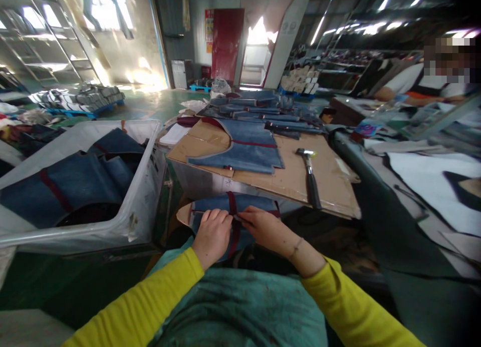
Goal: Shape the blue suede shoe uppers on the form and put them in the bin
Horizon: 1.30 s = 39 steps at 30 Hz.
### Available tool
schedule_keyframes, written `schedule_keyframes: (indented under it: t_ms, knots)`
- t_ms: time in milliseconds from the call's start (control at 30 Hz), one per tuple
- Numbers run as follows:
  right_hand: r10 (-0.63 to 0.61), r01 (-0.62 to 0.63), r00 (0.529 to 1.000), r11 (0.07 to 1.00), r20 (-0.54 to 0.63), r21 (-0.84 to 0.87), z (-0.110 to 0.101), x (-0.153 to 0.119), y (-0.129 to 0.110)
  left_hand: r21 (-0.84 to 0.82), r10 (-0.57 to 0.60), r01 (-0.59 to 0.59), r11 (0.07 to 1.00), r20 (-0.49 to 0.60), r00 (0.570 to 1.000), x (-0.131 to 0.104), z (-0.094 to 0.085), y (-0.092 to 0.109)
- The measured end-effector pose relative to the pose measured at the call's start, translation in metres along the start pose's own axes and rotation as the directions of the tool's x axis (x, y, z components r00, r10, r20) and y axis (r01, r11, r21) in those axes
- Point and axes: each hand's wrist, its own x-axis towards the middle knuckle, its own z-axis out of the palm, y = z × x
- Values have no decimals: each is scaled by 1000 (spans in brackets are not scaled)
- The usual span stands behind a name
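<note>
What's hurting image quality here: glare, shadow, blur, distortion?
Head view: window and doorway blown out, deep shadow below the cardboard, top-right corner dark, wide-angle stretch towards the edges, fine detail between left hand and right hand too soft to read.

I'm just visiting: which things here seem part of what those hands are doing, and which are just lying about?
Seemingly part of it:
blue piece with dark red strap, held by left hand and right hand
similar blue panel on cardboard
similar pieces in white bin
perhaps the hammer, lying unheld

Seemingly just about:
plastic bottle
bundles on the left-hand blue pallet
</note>
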Motion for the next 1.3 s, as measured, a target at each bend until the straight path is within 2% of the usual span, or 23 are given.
schedule_keyframes:
  t_ms: [200,500,667,800,900,1067,1300]
  knots:
    - [37,-36,999,995,12,-92,8,6,-1,-27,75,-74,997,35,997,2,8,-2]
    - [121,-156,975,971,-184,-183,40,6,-10,-2,75,-76,997,83,994,0,11,-6]
    - [101,-151,953,976,-286,-158,53,2,-7,40,76,-77,996,25,997,-17,15,-7]
    - [54,-94,948,989,-314,-112,54,-1,-10,63,38,-39,997,5,999,-25,7,-13]
    - [40,-77,949,991,-314,-107,59,0,-23,86,6,-6,996,-2,1000,-28,1,-20]
    - [93,-132,954,984,-284,-123,71,13,-51,120,-29,30,992,-10,1000,-38,-4,-34]
    - [51,-86,979,982,-197,-169,77,39,-84,151,-79,80,985,-15,997,-63,-11,-71]
